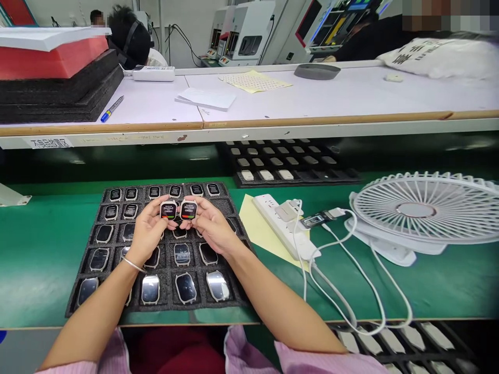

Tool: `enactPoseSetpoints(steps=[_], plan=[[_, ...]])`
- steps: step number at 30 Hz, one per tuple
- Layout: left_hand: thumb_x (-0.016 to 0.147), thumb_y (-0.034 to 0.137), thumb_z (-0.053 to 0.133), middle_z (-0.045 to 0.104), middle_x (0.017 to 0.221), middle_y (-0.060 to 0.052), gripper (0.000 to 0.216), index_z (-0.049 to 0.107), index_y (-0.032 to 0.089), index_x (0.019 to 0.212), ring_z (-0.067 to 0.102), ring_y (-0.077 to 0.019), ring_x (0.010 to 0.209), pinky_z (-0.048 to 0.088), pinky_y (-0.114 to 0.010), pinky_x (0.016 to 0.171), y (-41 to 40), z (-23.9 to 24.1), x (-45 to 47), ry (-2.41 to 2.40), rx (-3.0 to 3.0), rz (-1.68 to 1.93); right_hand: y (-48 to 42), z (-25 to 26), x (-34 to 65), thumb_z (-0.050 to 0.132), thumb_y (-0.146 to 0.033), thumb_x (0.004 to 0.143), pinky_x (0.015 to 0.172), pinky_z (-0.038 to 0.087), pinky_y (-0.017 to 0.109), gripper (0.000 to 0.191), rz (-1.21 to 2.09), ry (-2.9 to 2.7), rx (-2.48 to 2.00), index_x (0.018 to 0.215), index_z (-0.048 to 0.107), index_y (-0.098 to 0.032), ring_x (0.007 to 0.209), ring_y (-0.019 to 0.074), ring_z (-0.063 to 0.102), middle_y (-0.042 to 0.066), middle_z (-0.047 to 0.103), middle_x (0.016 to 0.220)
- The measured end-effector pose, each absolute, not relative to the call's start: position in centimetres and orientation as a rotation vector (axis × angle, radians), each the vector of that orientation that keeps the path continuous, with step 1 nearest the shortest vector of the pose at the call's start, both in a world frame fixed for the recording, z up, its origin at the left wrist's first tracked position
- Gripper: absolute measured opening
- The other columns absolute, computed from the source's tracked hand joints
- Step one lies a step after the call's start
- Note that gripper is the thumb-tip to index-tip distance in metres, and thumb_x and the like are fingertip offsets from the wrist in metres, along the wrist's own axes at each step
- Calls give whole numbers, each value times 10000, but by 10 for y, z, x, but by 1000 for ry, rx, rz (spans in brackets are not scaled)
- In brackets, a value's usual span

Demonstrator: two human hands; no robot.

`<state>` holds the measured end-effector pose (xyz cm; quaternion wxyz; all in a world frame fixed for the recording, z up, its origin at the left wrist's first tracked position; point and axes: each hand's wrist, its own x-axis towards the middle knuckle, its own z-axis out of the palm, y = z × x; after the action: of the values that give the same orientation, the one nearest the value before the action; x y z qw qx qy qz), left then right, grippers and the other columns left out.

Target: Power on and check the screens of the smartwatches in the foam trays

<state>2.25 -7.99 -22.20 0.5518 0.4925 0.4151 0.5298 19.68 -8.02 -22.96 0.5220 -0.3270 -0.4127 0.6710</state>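
Observation:
Two smartwatch bodies without straps are held side by side above a black foam tray (166, 298). My left hand (150, 228) pinches the left smartwatch (168, 210) by its edges, and my right hand (212, 224) grips the right smartwatch (188, 210) the same way. Both screens are lit, with white text and a red and green strip at the bottom. Below them the tray holds rows of similar watches; those in the far rows show lit text, while nearer ones such as this watch (186, 288) have dark or reflecting screens. My hands and forearms hide some of the slots.
On the right are a white power strip (286, 228) on yellow paper, looping white cables, a small USB meter (315, 219) and a white fan (417, 210). A second watch tray (296, 179) sits under the shelf (249, 124). Foam sheets (58, 93) are stacked upper left. People sit beyond.

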Motion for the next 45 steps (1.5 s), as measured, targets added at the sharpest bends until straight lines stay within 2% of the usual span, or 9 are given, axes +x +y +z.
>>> enactPoseSetpoints(steps=[18, 32, 45], plan=[[752, 134, 624, 719, 1060, -48, 517, 641, 196, 1265, 690, -102, 658, 614, -270, 676, -79, -226, 21, 977, 1217, 1238, -81, -230, 195, 615, -104, 679, 660, 513, 288, 492, 1557, -1033, -793, 1148, 608, -253, 695, 132, 679, -14, 689, 919], [719, 116, 697, 685, 1218, -74, 564, 602, 214, 1266, 688, -96, 708, 622, -271, 733, -79, -226, 22, 949, 1255, 1241, -83, -227, 195, 661, -115, 694, 730, 541, 322, 495, 1568, -1050, -766, 1160, 594, -269, 718, 144, 676, -6, 700, 956], [755, 180, 750, 685, 1127, -55, 503, 612, 217, 1238, 669, -94, 691, 599, -246, 671, -78, -229, 22, 946, 1266, 1257, -82, -230, 194, 728, -201, 748, 701, 535, 314, 459, 1554, -1080, -761, 1179, 583, -259, 725, 144, 682, 4, 681, 958]])
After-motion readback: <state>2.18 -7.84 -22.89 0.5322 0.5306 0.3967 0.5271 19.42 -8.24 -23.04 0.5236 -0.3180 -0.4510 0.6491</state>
